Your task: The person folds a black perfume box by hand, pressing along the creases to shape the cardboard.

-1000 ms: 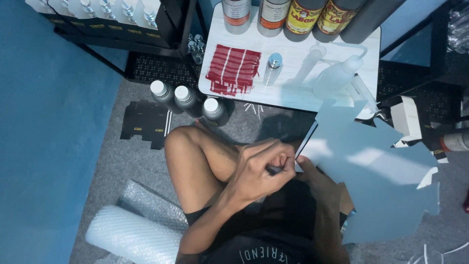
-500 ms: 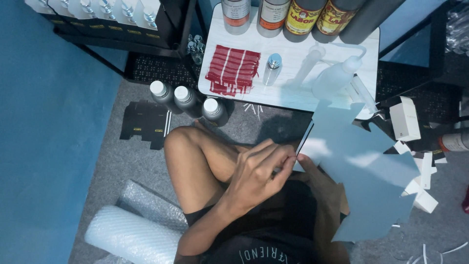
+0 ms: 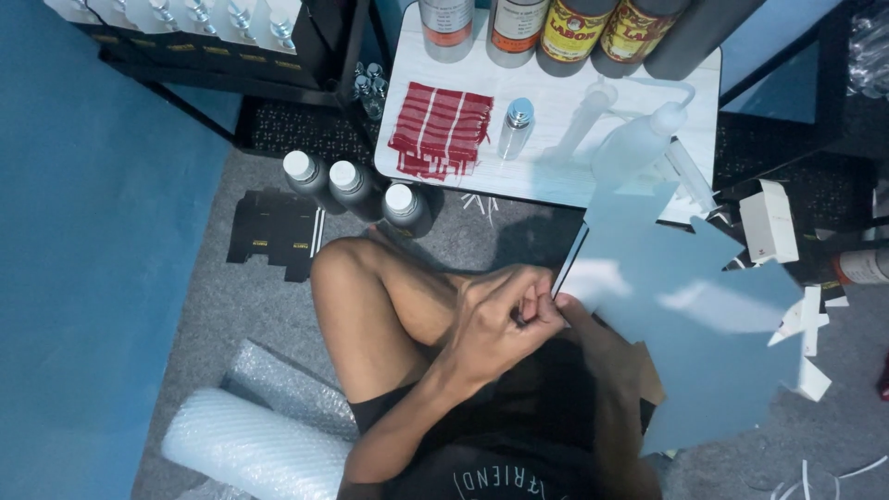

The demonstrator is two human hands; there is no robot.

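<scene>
I sit on the floor with my knee (image 3: 347,268) raised. My left hand (image 3: 495,324) is closed, its fingertips pinching at the left edge of a large flat glossy grey-blue cardboard sheet (image 3: 704,324) with cut tabs. My right hand (image 3: 572,313) meets the same edge just beside the left one. Its fingers are hidden behind the sheet and the left hand, and its forearm runs under the sheet. The sheet is held tilted above my lap and the floor.
A low white table (image 3: 556,181) ahead holds a patch of red strips (image 3: 440,130), a small silver-capped bottle (image 3: 515,127), a clear squeeze bottle (image 3: 639,143) and large bottles. Three white-capped dark bottles (image 3: 344,185), flat black cartons (image 3: 273,231), a bubble-wrap roll (image 3: 250,449) and white boxes (image 3: 769,222) surround me.
The cardboard sheet has turned and tilted in my hands, its white tabs shifting at the right. My left hand has stayed pinched at the sheet's edge.
</scene>
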